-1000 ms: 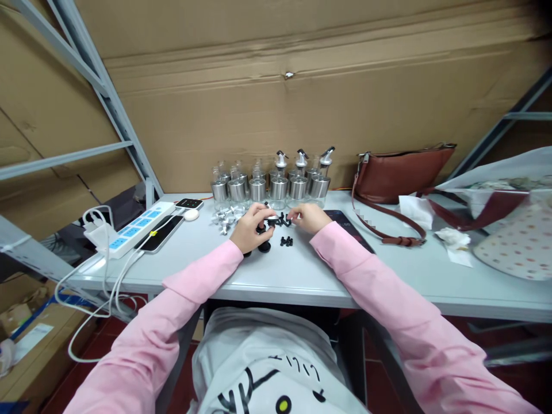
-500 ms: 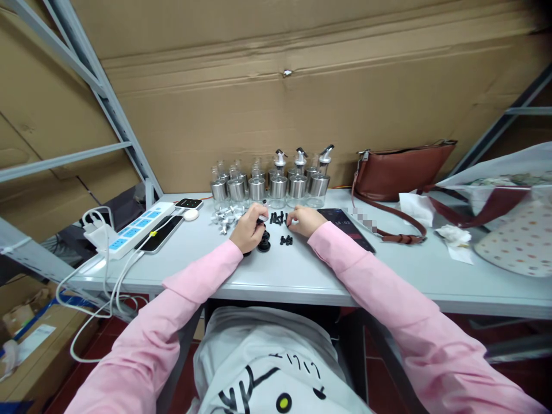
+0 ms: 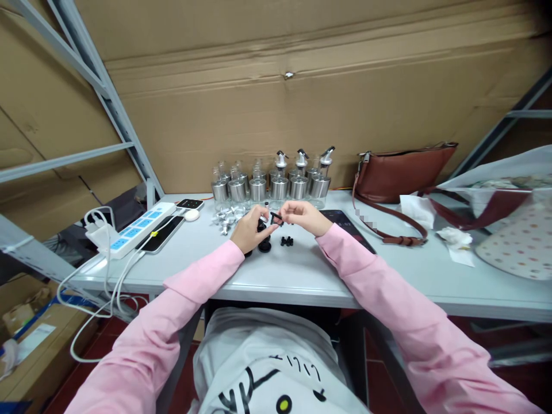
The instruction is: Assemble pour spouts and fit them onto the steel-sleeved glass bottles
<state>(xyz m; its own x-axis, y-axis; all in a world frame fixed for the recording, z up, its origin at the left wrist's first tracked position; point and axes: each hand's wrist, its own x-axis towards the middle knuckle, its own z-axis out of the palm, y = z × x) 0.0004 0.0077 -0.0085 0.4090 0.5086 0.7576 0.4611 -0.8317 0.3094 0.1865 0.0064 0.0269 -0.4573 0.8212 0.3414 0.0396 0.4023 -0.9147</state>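
Observation:
My right hand (image 3: 304, 216) pinches a small black lever-like part (image 3: 276, 217) between thumb and fingertips, in front of the bottles. Close beside it, my left hand (image 3: 250, 231) is curled with its thumb stretched toward that part. Something dark shows between the left fingers, too hidden to name. Black round stopper-like pieces (image 3: 264, 247) lie just under the left hand. Several small black pieces (image 3: 287, 241) rest on the table below the right hand. Silver spout pieces (image 3: 225, 220) are heaped behind the left hand.
Glass bottles with metal sleeves (image 3: 257, 188) stand in rows at the back, three with pourer tops. A phone (image 3: 345, 221) lies right of my hands, near a brown bag (image 3: 403, 169). A power strip (image 3: 140, 230) and another phone (image 3: 163, 234) lie left on the table (image 3: 293, 282).
My right hand has lifted from the small black pieces and moved left to my left hand, bringing a black part. The left thumb has stretched out to the right.

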